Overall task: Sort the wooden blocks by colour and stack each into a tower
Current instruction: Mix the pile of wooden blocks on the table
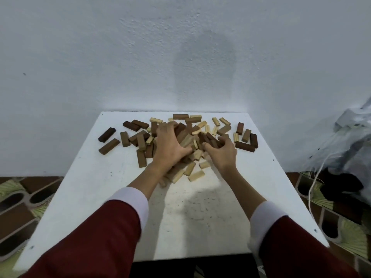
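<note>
Both hands dig into the mixed block pile (192, 141) on the white bench (100, 177). The left hand (170, 145) clutches blocks with curled fingers — the right hand (220, 151) does too.

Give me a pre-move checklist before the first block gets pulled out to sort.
1. Blocks unsorted: ok, the pile mixes dark, mid-brown and pale pieces.
2. Towers started: not ok, none standing.
3. Left hand free: not ok, fingers dug into the pile, curled over blocks.
4. Right hand free: not ok, fingers curled into blocks at the pile's right side.
5. Room to stack: ok, bare table in front of the pile.
6. Strays on the table: ok, dark block at far left sits inside the edge.
</note>
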### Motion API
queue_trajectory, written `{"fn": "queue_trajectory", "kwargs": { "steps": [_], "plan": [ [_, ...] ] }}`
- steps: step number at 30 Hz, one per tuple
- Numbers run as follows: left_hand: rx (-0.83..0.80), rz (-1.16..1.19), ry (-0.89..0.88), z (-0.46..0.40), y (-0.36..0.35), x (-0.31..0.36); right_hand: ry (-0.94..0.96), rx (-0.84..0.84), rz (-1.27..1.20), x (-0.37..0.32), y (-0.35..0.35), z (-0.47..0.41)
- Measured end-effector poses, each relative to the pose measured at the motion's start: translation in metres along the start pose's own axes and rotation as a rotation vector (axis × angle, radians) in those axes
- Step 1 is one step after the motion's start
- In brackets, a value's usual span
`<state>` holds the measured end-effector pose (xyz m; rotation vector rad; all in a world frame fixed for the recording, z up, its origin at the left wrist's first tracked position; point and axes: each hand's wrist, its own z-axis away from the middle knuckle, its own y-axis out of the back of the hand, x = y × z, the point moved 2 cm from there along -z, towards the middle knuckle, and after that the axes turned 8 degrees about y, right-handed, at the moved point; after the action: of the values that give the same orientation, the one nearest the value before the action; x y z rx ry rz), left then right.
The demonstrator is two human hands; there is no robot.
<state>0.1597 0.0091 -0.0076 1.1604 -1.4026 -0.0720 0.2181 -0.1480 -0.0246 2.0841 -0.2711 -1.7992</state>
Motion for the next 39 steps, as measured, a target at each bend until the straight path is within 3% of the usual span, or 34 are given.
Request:
{"fn": "queue_trajectory", "kwargs": {
  "steps": [6,10,16,22,26,29,33,36,39],
  "plan": [
    [-0.073,-0.171,0.082,-0.029,0.021,-0.023,0.047,-0.104,0.001,-0.028,-0.054,-0.035],
    [-0.181,-0.218,0.006,-0.031,0.013,-0.031,0.162,-0.255,0.276,-0.013,-0.077,-0.037],
    [-0.131,-0.223,-0.04,-0.036,0.011,-0.025,0.273,-0.274,0.211,-0.009,-0.061,-0.038],
    [-0.088,-0.162,-0.151,-0.05,-0.01,0.015,0.257,-0.133,0.278,0.005,-0.009,-0.072],
    [-0.215,-0.185,-0.271,-0.061,-0.051,0.046,0.176,-0.054,0.521,0.035,0.033,-0.103],
    [-0.387,-0.223,-0.299,-0.064,-0.085,0.056,0.05,-0.069,0.713,0.057,0.05,-0.121],
    [-0.629,-0.267,-0.312,-0.06,-0.119,0.062,-0.043,-0.144,0.778,0.079,0.052,-0.137],
    [-0.762,-0.388,-0.396,-0.054,-0.135,0.065,0.024,-0.148,0.84,0.088,0.046,-0.135],
    [-0.777,-0.463,-0.463,-0.054,-0.139,0.062,0.105,-0.05,0.804,0.087,0.044,-0.127]
  ]
}}
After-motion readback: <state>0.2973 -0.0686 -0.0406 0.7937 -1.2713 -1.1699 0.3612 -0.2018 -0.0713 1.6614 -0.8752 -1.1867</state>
